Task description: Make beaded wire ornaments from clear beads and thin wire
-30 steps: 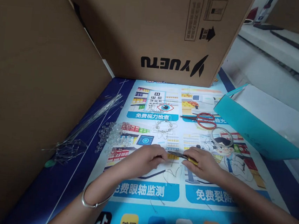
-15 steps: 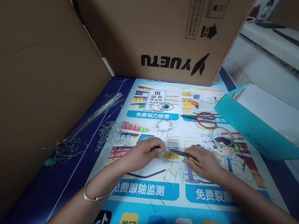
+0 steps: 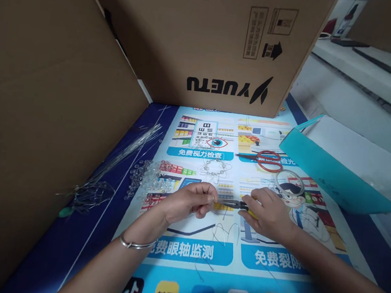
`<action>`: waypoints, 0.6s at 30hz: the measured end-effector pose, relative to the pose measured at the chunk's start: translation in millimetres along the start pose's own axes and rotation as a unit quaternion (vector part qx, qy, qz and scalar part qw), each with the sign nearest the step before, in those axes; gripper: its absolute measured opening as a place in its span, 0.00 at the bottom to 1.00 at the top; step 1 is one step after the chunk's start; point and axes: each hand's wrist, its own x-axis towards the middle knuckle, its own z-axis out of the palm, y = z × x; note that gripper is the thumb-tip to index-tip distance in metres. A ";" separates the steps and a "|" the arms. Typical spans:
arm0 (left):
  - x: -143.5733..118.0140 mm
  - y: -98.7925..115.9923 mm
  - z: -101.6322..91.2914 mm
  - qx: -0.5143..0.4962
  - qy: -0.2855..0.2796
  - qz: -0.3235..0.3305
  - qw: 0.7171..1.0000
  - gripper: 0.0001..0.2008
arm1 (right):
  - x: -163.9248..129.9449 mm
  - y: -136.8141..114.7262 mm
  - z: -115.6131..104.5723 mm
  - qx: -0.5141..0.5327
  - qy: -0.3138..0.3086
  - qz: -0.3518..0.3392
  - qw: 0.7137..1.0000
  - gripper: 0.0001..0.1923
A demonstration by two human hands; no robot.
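While the right hand (image 3: 271, 214) grips pliers (image 3: 240, 205) aimed leftward, we see the left hand (image 3: 190, 201) curled, pinching; what it holds we cannot tell.

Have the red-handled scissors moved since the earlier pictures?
No. The scissors lie across the same blue caption on the printed mat; only the camera's view has shifted slightly.

Craft workspace: pliers (image 3: 233, 204), beads (image 3: 149, 179)
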 end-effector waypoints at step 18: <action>10.3 -17.7 26.9 -0.217 0.138 0.042 0.966 0.10 | -5.1 4.7 4.9 -0.065 0.042 0.032 0.996 0.17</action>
